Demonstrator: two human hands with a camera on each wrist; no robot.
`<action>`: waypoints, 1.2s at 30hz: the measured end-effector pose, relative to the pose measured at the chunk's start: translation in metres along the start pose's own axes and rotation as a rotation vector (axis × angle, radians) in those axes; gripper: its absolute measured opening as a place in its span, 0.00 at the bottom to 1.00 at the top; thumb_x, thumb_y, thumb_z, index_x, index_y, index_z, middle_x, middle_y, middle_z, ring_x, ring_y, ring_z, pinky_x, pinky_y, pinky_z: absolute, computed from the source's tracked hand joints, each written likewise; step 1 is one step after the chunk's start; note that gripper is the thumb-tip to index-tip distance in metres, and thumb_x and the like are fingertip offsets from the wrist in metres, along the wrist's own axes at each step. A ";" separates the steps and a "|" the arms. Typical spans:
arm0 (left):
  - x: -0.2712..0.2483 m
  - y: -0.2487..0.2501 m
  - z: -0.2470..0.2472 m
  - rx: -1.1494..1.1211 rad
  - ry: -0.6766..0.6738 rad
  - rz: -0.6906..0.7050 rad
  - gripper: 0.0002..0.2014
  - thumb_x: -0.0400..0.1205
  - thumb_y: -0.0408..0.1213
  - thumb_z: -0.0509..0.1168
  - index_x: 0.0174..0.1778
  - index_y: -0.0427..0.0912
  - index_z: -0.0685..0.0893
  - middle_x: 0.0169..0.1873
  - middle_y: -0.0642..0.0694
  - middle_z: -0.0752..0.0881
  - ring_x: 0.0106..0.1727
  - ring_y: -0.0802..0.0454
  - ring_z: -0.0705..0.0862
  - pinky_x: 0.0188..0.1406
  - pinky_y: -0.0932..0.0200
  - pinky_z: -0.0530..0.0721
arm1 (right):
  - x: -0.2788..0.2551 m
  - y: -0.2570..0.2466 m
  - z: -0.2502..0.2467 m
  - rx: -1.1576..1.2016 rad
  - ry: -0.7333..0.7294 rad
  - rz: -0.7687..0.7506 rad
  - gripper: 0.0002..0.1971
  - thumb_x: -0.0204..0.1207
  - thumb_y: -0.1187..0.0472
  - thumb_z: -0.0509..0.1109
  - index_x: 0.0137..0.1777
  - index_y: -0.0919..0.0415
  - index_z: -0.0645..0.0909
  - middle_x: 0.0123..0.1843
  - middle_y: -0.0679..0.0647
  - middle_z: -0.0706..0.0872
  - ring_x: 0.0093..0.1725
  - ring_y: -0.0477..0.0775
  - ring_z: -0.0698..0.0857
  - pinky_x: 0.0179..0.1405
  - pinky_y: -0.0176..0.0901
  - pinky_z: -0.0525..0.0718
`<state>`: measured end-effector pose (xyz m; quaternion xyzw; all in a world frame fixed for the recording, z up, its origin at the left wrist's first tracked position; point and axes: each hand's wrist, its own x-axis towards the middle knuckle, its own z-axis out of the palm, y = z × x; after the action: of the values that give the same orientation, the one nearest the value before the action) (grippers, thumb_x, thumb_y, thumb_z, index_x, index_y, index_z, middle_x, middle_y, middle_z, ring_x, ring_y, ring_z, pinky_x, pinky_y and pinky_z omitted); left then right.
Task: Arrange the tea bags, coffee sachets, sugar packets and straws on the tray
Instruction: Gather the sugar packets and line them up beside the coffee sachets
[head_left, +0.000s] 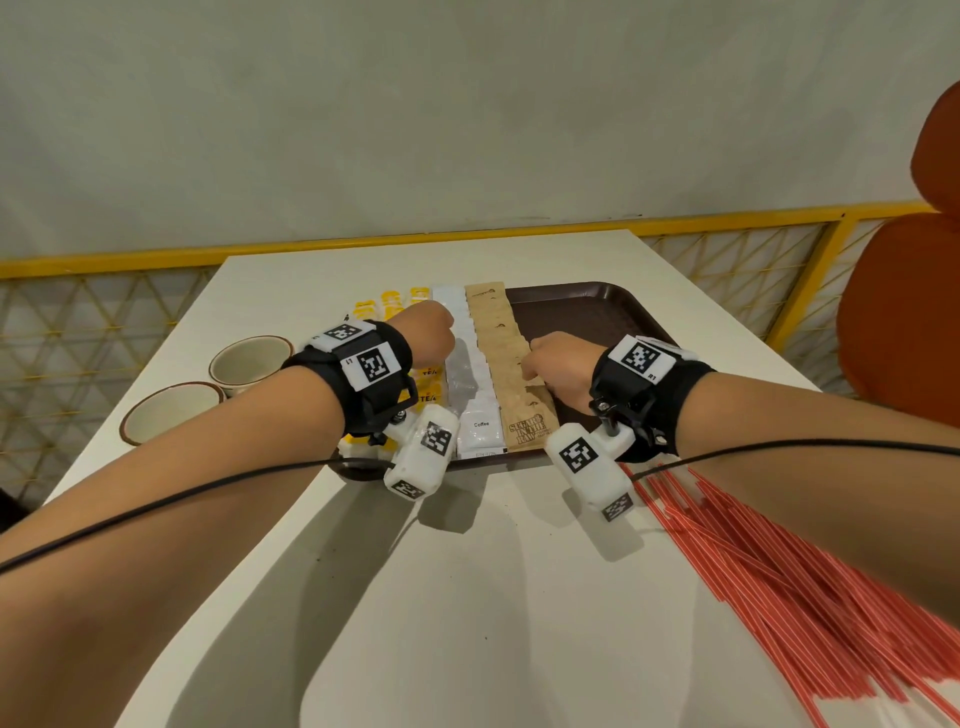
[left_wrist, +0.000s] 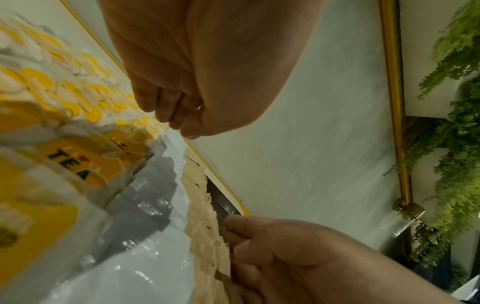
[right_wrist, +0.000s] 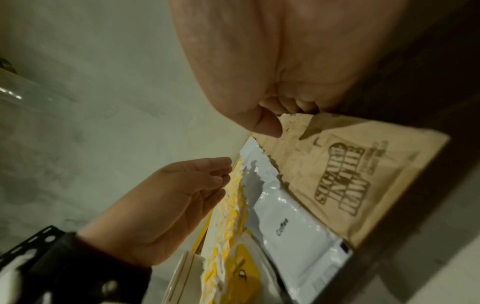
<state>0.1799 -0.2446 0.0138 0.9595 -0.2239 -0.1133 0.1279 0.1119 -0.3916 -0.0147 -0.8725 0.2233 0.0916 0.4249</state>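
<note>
A brown tray (head_left: 582, 317) on the white table holds three overlapping rows: yellow tea bags (head_left: 395, 304) on the left, white coffee sachets (head_left: 475, 410) in the middle, brown sugar packets (head_left: 519, 395) to their right. My left hand (head_left: 426, 338) hovers over the tea and coffee rows, and its straight fingers (right_wrist: 218, 176) touch the edge of the tea bags (right_wrist: 228, 205). My right hand (head_left: 545, 358) is at the right edge of the sugar row; its thumb (right_wrist: 267, 125) and curled fingers pinch a sugar packet (right_wrist: 350, 181). Red striped straws (head_left: 779, 571) lie loose on the table at the right front.
Two cream cups (head_left: 249, 364) (head_left: 171, 413) stand on the table left of the tray. An orange chair (head_left: 904, 312) is at the right. A yellow railing (head_left: 363, 244) runs behind the table. The tray's right half is bare.
</note>
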 end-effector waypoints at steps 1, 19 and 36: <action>0.001 -0.001 0.001 -0.005 -0.007 -0.003 0.16 0.87 0.26 0.50 0.66 0.28 0.76 0.65 0.32 0.76 0.66 0.41 0.75 0.57 0.55 0.72 | 0.001 -0.002 -0.002 -0.005 0.016 0.010 0.13 0.82 0.68 0.60 0.64 0.73 0.76 0.56 0.65 0.79 0.59 0.63 0.81 0.59 0.48 0.78; 0.007 -0.020 0.004 0.020 0.029 0.055 0.17 0.86 0.30 0.56 0.69 0.36 0.81 0.68 0.42 0.80 0.67 0.44 0.78 0.62 0.57 0.75 | 0.006 -0.008 0.013 0.143 -0.047 -0.167 0.19 0.79 0.72 0.62 0.70 0.68 0.78 0.69 0.68 0.80 0.70 0.68 0.79 0.69 0.58 0.79; 0.010 -0.024 0.005 0.066 0.006 0.039 0.09 0.85 0.28 0.53 0.51 0.43 0.78 0.49 0.45 0.70 0.50 0.49 0.70 0.48 0.60 0.69 | 0.043 -0.020 0.004 0.176 0.015 -0.183 0.21 0.79 0.68 0.62 0.72 0.67 0.75 0.71 0.67 0.79 0.70 0.68 0.79 0.53 0.48 0.80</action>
<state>0.1973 -0.2296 0.0004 0.9591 -0.2456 -0.1005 0.0990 0.1592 -0.3911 -0.0187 -0.8491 0.1531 0.0260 0.5049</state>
